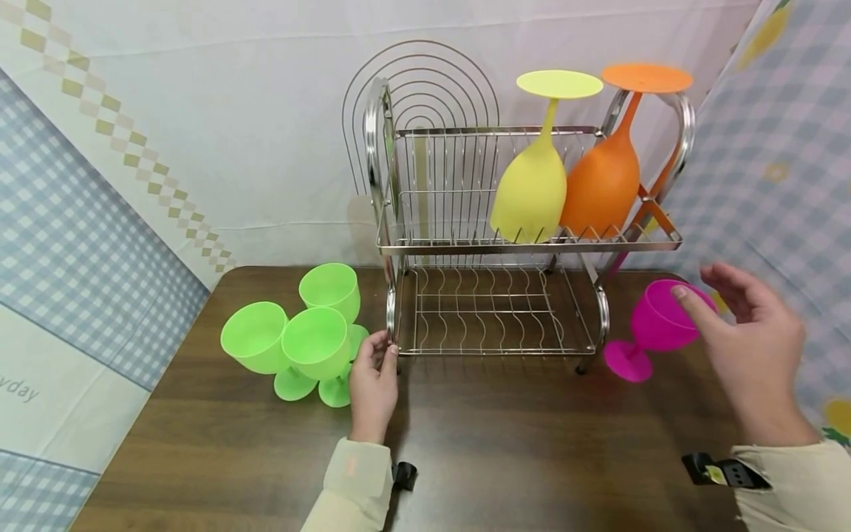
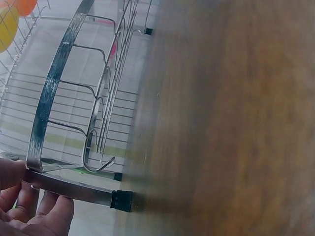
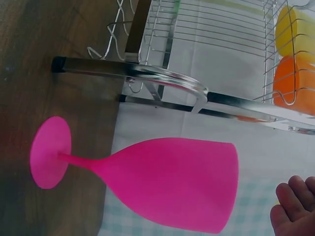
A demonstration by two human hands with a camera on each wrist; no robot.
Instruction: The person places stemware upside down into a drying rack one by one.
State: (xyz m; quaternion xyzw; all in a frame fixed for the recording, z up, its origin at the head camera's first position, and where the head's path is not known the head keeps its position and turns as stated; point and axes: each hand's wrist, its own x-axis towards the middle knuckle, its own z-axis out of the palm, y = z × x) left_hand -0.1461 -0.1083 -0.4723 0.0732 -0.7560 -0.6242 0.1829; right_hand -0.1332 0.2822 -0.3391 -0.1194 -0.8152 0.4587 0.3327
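Observation:
A two-tier metal dish rack (image 1: 501,246) stands at the back of the table. My left hand (image 1: 374,384) grips its front left leg between thumb and fingers; the left wrist view shows the fingers (image 2: 58,211) around the metal bar. A magenta goblet (image 1: 654,318) stands upright to the right of the rack. My right hand (image 1: 758,347) is beside its bowl, fingers relaxed, and the right wrist view shows a gap between the fingers (image 3: 295,196) and the goblet (image 3: 172,182). Upside down on the upper tier are a yellow goblet (image 1: 532,192) and an orange goblet (image 1: 603,185).
Left of the rack stand several green goblets (image 1: 315,341) close together, upright, near my left hand. The rack's lower tier (image 1: 485,314) has wavy wires. A white cloth (image 1: 266,148) hangs behind the wooden table (image 1: 505,443), and checked cloth (image 1: 771,170) hangs at the right.

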